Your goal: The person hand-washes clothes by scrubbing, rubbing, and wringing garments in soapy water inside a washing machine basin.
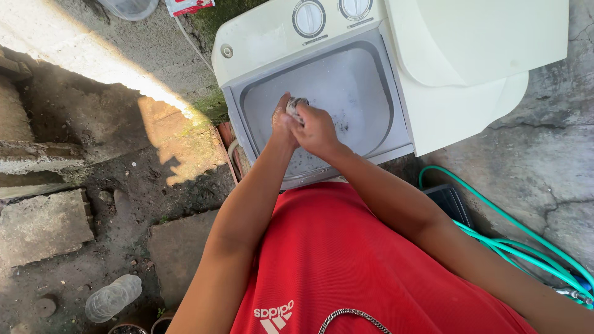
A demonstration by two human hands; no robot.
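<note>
Both hands, left hand (283,124) and right hand (317,128), squeeze a wet cloth (296,106); best scrubbed low over the soapy tub (346,86) beneath.

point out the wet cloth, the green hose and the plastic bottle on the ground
wet cloth (296,106), head view, on the bunched grey fabric above the hands
green hose (502,218), head view, on a curved stretch
plastic bottle (113,298), head view, on its clear body
</note>
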